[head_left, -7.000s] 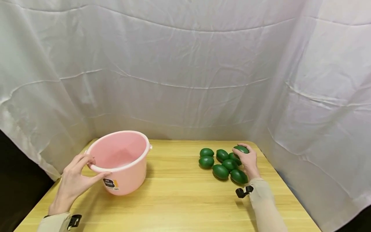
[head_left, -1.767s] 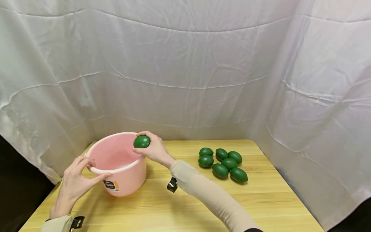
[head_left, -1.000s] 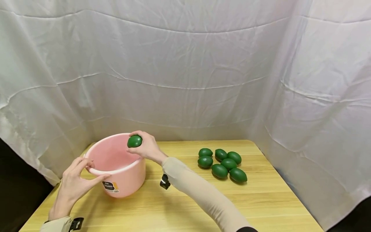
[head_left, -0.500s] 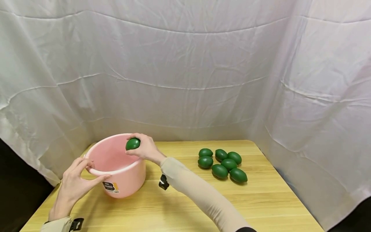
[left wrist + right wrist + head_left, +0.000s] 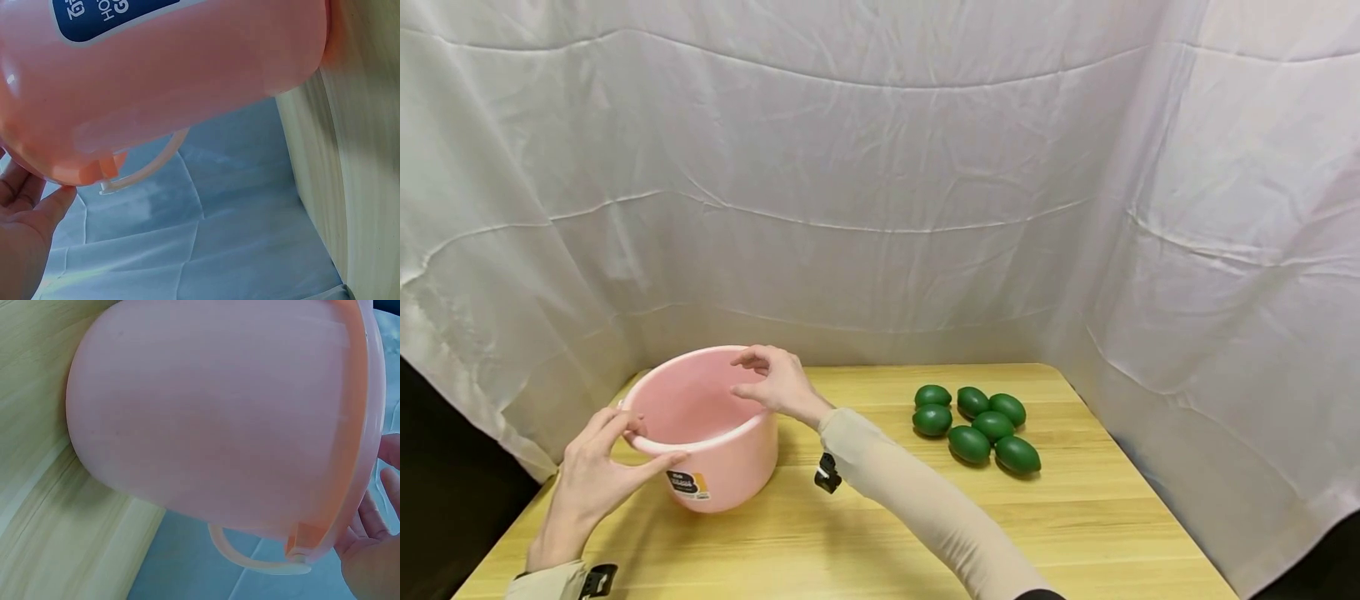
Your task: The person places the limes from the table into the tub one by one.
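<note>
A pink bucket (image 5: 737,475) with a label on its front stands on the left of the table. My left hand (image 5: 591,475) grips its near-left rim, fingers over the inside and thumb along the outer wall; the left wrist view has the same hand (image 5: 28,231) at the rim. Over the right side of the mouth is my right hand (image 5: 782,387), fingers loosely bent and nothing between them. In the right wrist view that hand (image 5: 372,550) is beside the rim. The bucket's floor is hidden. Several smooth dark green oval fruits (image 5: 992,426) lie grouped on the right.
The light wooden table (image 5: 865,517) carries both bucket and fruits. White cloth (image 5: 880,250) hangs behind the table and along its sides. A pale bucket handle (image 5: 250,562) hangs at the bucket's far side in the wrist views.
My right hand carried a green fruit from the group on the right to the bucket's mouth and has let go; the fruit is out of sight. My left hand keeps its hold on the rim.
</note>
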{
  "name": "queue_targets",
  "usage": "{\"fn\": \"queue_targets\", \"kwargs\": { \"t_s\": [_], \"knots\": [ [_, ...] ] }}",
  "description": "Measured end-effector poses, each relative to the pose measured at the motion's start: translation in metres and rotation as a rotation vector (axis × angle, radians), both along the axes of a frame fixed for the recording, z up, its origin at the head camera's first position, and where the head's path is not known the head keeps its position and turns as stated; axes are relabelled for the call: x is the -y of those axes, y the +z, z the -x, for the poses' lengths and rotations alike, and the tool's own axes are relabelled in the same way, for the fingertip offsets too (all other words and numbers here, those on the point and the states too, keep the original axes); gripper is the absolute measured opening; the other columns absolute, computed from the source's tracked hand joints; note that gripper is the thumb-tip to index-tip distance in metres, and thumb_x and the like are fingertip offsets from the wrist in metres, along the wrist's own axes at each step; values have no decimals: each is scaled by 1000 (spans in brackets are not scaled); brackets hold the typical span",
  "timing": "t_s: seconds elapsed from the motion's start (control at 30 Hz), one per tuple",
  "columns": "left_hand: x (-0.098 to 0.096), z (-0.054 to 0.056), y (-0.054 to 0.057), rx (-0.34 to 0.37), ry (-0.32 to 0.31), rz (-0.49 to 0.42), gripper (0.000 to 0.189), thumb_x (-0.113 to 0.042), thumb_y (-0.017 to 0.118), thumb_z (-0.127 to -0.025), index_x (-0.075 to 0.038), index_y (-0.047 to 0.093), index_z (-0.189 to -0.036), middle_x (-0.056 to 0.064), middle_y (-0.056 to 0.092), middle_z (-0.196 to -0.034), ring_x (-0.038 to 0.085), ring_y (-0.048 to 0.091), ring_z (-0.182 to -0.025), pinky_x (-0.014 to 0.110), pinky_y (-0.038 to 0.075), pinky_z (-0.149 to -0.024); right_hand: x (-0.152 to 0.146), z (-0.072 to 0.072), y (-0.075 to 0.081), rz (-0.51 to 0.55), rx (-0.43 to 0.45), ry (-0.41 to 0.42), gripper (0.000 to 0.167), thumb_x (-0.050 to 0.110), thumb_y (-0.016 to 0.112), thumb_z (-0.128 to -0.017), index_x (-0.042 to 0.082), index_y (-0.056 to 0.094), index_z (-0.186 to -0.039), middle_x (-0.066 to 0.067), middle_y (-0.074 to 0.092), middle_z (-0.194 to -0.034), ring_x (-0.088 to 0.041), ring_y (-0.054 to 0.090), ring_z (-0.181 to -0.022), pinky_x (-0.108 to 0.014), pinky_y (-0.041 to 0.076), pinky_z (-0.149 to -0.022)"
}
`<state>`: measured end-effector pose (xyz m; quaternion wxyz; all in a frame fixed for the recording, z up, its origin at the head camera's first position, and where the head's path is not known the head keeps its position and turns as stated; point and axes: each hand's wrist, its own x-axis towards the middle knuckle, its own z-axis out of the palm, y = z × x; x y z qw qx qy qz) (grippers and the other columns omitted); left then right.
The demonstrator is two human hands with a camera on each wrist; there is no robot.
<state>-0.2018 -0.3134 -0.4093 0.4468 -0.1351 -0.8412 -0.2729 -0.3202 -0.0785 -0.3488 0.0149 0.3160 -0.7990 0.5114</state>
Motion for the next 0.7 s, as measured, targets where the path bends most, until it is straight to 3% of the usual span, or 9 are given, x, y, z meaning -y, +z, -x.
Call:
{"fn": "queue_targets", "kwargs": {
  "t_s": [0.27, 0.47, 0.7],
  "knots": [
    [0, 0, -1, -9, -4, -4, 57, -18, 99, -39, -8, 62, -81, 0, 59, -92, -11, 43, -91, 6, 31, -81, -2, -2, -1, 37, 31, -3, 32, 13, 80, -82, 18, 70, -111, 3, 68, -116, -11, 64, -111, -21, 49, -95],
    [-1, 0, 0, -34, -4, 4, 56, -16, 98, -39, -7, 62, -81, 0, 60, -92, -12, 44, -90, 7, 32, -81, -9, 0, -7, 117, 31, 13, 29, 11, 76, -85, 12, 69, -113, -7, 70, -117, -19, 66, -111, -27, 51, -96],
    [-2, -2, 1, -12, -5, -19, 56, -16, 98, -38, -8, 62, -81, 3, 60, -93, -14, 43, -93, 4, 30, -83, -18, 4, -12, 194, 10, 12, 27, 11, 76, -85, 9, 70, -111, -5, 73, -111, -16, 69, -105, -23, 53, -91]
  ]
}}
